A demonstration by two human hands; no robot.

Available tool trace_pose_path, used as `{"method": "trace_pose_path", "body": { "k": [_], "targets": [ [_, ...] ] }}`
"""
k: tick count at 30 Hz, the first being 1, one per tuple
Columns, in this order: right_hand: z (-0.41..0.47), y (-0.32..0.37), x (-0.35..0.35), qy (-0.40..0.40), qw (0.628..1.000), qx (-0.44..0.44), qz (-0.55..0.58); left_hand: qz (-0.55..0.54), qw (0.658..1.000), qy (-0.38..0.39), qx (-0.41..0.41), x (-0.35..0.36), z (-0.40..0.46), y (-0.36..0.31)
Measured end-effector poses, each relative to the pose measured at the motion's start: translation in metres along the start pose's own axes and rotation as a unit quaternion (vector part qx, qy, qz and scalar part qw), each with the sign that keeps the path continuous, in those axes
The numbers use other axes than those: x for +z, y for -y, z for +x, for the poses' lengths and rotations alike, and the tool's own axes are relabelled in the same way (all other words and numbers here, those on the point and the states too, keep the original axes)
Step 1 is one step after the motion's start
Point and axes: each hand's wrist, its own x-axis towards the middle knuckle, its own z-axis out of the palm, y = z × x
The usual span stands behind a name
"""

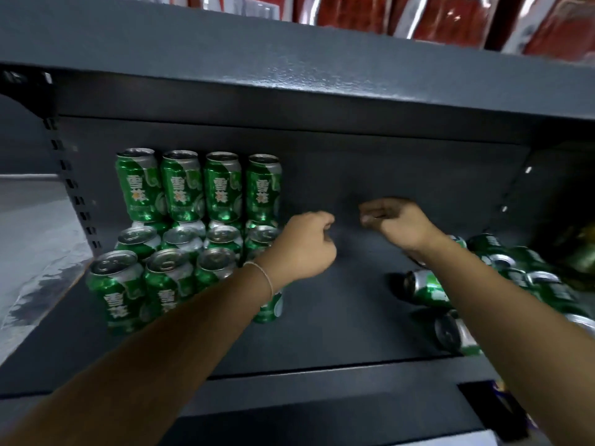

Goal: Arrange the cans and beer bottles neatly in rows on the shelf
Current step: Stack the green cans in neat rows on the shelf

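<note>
Green beer cans [180,226] stand in neat rows at the left of the dark grey shelf [338,317], with a second layer [222,186] stacked on the back row. A jumble of green cans [515,278] lies on its side at the right. My left hand [306,246] hovers just right of the standing rows, fingers curled, holding nothing. My right hand [396,222] hangs over the bare middle of the shelf, fingers curled, also holding nothing. My left forearm hides part of one front can [270,309].
The shelf above [289,69] overhangs close over the cans and carries red packages [450,17]. A slotted upright [69,188] bounds the left side. The shelf's front lip [322,378] runs below my arms. Bare shelf floor lies between the two can groups.
</note>
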Motion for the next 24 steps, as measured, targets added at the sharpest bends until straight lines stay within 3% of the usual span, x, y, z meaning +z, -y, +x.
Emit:
{"method": "trace_pose_path", "body": {
  "k": [4,8,11,15,24],
  "targets": [
    [-0.021,-0.025,-0.038,0.002,0.999,0.041,-0.002,-0.016,0.999,0.043,0.016,0.038,0.009,-0.024],
    [-0.038,-0.047,-0.069,0.042,0.989,0.072,-0.120,-0.033,0.996,0.087,0.016,0.072,0.017,-0.041],
    [-0.047,-0.058,-0.085,0.094,0.956,0.067,-0.270,-0.043,0.992,0.119,0.008,0.091,0.020,-0.052],
    [-0.053,-0.065,-0.095,0.159,0.905,0.089,-0.384,-0.041,0.989,0.140,-0.009,0.112,0.023,-0.060],
    [-0.041,-0.083,-0.088,0.193,0.877,0.070,-0.433,-0.039,0.985,0.159,-0.054,0.132,0.022,-0.062]
  ]
}}
